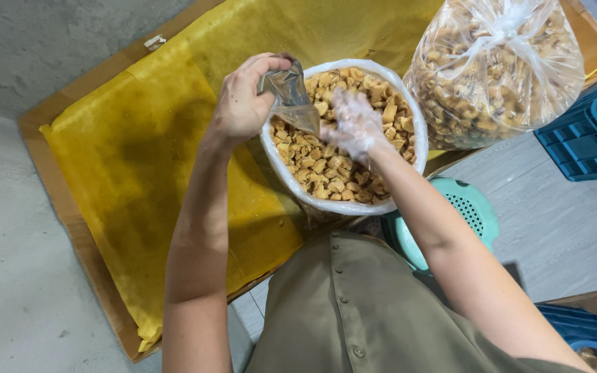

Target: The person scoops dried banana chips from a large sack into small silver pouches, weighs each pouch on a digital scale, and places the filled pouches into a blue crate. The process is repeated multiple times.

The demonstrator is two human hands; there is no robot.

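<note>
**Small bag held open above the fried pieces**

The small clear plastic bag hangs from my left hand, just above the big open sack of golden fried pieces. My left fingers are closed on the upper edge of the bag and pinch it, and its lower corner points down toward the pieces. As far as I can see, the bag has little or nothing inside yet.

My right hand wears a thin transparent glove. It is just beside the mouth of the bag, low over the pieces. The glove blurs the fingers, so I cannot tell if this hand is closed on some pieces or only half open.

To do this well, I think I should keep the mouth of the bag wide and directly over the sack, so that pieces which slip fall back inside. Small handfuls seem safer, because the pieces look brittle and the mouth is narrow.

The sack has a white rolled rim and stands on a wooden tray lined with yellow oily paper. Behind it, to the right, a tied clear bag is full of the same pieces. A teal plastic stool and a blue crate are near my right arm.
</note>
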